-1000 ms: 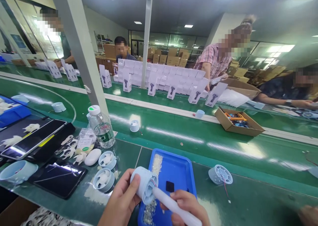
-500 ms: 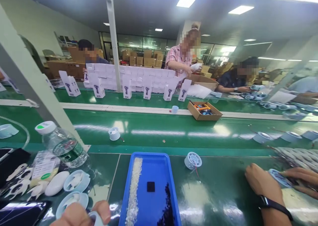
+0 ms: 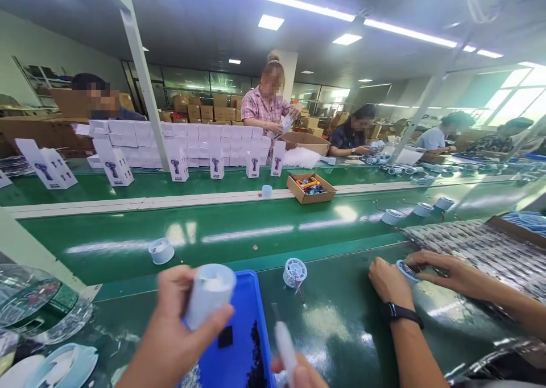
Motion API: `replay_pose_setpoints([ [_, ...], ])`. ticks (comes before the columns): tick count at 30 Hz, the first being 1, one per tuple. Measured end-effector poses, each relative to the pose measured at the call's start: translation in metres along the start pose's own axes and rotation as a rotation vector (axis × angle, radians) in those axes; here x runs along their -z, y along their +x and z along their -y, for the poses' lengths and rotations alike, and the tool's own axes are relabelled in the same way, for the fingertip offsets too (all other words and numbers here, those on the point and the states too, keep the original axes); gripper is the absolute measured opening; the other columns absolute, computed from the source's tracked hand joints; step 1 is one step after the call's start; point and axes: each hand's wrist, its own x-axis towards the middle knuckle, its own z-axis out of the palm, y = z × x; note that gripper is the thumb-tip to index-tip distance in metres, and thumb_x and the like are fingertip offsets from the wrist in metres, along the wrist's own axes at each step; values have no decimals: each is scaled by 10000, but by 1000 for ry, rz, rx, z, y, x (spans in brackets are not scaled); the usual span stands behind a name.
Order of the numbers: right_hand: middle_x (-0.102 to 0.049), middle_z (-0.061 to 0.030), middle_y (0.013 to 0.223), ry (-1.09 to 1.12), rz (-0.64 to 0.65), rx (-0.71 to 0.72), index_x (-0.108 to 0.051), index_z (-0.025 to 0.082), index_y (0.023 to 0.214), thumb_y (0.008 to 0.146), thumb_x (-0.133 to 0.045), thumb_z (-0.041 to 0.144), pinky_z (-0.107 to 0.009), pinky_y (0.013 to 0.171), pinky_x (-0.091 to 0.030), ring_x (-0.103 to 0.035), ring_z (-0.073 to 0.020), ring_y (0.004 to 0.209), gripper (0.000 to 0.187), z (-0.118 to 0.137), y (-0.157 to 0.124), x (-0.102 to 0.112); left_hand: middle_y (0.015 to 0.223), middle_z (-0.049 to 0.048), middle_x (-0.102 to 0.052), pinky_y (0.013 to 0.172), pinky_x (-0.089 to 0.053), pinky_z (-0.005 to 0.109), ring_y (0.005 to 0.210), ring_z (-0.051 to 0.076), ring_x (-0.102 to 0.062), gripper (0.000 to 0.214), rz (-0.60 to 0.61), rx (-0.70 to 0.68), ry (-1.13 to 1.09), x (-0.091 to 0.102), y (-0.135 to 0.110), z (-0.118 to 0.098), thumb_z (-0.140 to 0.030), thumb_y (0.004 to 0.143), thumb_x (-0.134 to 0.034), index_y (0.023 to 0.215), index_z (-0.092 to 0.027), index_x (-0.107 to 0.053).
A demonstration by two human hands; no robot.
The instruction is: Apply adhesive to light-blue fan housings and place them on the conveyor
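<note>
L hand (image 3: 177, 325): fingers wrapped round pale-blue hollow plastic cyl. (image 3: 207, 302), up over blue plastic tray (image 3: 236, 356) on glossy green bench (image 3: 333, 280). R hand (image 3: 302, 372): fingers closed on smooth milky-white tube w/ thin tip (image 3: 285, 345). Best: grip outer wall, keep tip clear of rim.

One head-worn view, forward and down, close above the workbench (image 3: 347, 288).

We've got a smooth, plastic-looking pale-blue cylinder (image 3: 206, 298), smooth plastic tray (image 3: 217, 368), super glossy green belt (image 3: 239, 226) and matt cardboard box (image 3: 313, 197).
</note>
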Motion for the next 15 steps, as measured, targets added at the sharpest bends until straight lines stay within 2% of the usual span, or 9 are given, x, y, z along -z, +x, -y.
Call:
replay_pose_setpoints([
  [2,-324,50,467,0,5,-17,-395,265,531,911,-394,583,-224,339,-294,-330,-112,367,496,0,-1,2,1022,6,-630,760,-491,304,867,204,-610,320,357,-161,230,-31,5,3,-316,730,-686,1017,-325,-546],
  [3,-324,47,461,-1,11,-14,-400,266,531,907,-401,588,-232,340,-293,-330,-116,364,495,1,-2,2,1125,35,-593,826,-484,336,957,224,-596,326,554,-271,347,-49,5,6,-245,744,-646,1054,-326,-592],
  [4,-320,46,448,-2,19,-1,-409,271,531,895,-413,603,-245,337,-297,-334,-125,359,493,2,-1,2,1172,72,-564,843,-487,377,1011,260,-579,392,690,-369,476,-69,2,10,-188,714,-636,1085,-312,-613],
  [6,-322,44,419,1,43,39,-446,287,544,855,-469,633,-291,336,-339,-380,-157,362,466,6,3,2,1116,136,-596,804,-496,486,1005,357,-575,456,785,-422,590,-107,-6,21,-108,615,-672,1046,-258,-672],
  [8,-346,36,403,16,71,83,-500,309,579,813,-517,656,-351,359,-399,-461,-205,404,419,11,9,0,1154,191,-604,836,-468,561,1042,408,-560,598,778,-432,656,-134,-13,30,-78,596,-708,1170,-226,-632],
  [10,-381,27,411,42,100,113,-550,327,626,798,-536,656,-389,399,-437,-530,-244,478,371,20,8,-8,1300,162,-547,926,-429,531,1139,371,-511,659,717,-454,678,-142,-9,35,-229,671,-750,1293,-287,-539],
  [11,-396,24,418,55,116,126,-570,334,647,802,-538,647,-392,412,-444,-552,-253,510,351,25,2,-16,1347,128,-519,966,-406,494,1177,336,-484,613,664,-455,687,-137,-1,36,-350,727,-721,1305,-316,-519],
  [13,-433,21,447,74,150,127,-605,344,693,830,-532,617,-373,427,-451,-583,-255,565,313,42,-30,-41,1356,95,-504,1016,-357,457,1218,295,-437,475,517,-401,723,-113,27,37,-518,825,-569,1248,-301,-560],
  [15,-525,19,546,74,160,73,-634,349,788,883,-499,568,-341,453,-474,-612,-238,636,274,61,-82,-73,1345,141,-487,1042,-301,519,1267,321,-379,391,320,-262,806,-73,67,44,-434,906,-462,1194,-204,-589],
])
